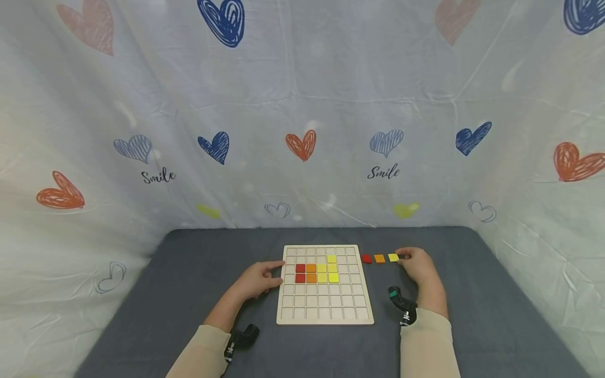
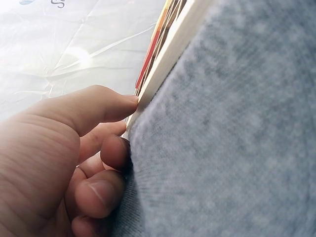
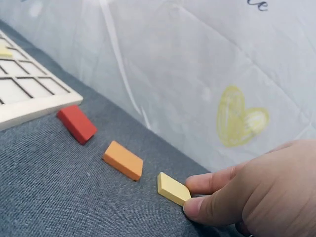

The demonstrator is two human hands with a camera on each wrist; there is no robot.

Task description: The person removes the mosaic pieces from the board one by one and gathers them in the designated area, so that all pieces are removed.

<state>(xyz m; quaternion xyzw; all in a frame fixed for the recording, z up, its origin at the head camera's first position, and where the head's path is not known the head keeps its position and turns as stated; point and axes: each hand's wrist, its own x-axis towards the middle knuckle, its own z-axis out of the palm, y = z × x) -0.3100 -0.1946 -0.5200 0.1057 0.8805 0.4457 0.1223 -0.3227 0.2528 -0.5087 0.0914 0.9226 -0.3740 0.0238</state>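
Observation:
A pale wooden grid board point(image 1: 325, 316) lies flat on the table, with red point(image 1: 300, 278), orange point(image 1: 311, 278) and several yellow tiles point(image 1: 333, 277) sitting in its upper cells. At the board's left edge, my left hand point(image 1: 255, 280) touches the side with index finger and thumb spread apart; the other fingers are bent beneath. Right of the board, my right hand point(image 1: 418, 265) pinches a yellow tile point(image 3: 173, 189) between thumb and finger, on or just above the cloth. Beside it a loose orange tile point(image 3: 123, 160) and a red tile point(image 3: 77, 124) form a row toward the board's corner.
Dark grey cloth point(image 1: 203, 252) covers the table. A whitish curtain point(image 1: 340, 121) printed with hearts and "Smile" hangs behind and at both sides. Black wrist-worn devices point(image 1: 246, 336) jut out beside both sleeves.

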